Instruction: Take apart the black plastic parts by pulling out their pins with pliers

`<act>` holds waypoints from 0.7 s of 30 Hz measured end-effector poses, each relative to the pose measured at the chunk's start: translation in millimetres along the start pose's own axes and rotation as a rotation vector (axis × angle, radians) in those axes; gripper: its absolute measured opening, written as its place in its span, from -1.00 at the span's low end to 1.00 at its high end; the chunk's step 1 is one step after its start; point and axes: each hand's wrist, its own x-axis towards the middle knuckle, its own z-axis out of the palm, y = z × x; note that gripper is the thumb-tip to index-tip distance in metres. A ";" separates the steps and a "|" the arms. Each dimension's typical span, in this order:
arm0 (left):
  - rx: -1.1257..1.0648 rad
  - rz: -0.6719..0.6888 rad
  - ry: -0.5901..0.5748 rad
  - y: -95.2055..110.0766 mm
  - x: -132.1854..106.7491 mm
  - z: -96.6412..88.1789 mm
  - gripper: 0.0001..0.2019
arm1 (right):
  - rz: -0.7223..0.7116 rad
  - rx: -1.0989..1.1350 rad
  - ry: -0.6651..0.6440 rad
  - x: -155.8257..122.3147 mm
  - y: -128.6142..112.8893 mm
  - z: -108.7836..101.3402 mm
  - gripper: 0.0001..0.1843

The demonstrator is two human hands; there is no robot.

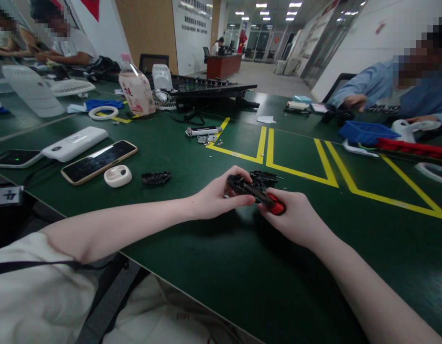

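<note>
My left hand (217,196) is closed around a small black plastic part (238,184), thumb along its near side and fingers over the far side. In my right hand (301,217) is a tool with a red-and-black handle (277,205). Its dark front end points left and meets the black part; the exact kind of tool is unclear. Just behind both hands lies another black plastic piece (265,177). A similar black piece (156,178) rests on the table left of my hands. Farther back are a slim white-and-black part (204,131) and small metal bits (206,139).
To the left lie a phone (99,161), a white power bank (75,143) and a cream earbud case (117,176). A pink-capped bottle (136,91) stands behind. Yellow tape (238,155) marks the green table. Across at right, a person in blue sits near a blue tray (367,133).
</note>
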 end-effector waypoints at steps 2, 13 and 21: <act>-0.036 -0.014 -0.011 -0.3 -0.5 0.2 -0.69 | 0.006 -0.003 -0.004 -0.2 -0.2 -0.2 -0.84; -0.174 -0.056 -0.016 -6.3 0.8 1.7 -0.71 | 0.014 -0.026 0.035 -2.6 0.3 1.7 -0.87; -0.158 -0.012 -0.052 -6.2 0.6 0.9 -0.69 | 0.028 -0.054 0.024 -1.2 1.6 1.5 -0.83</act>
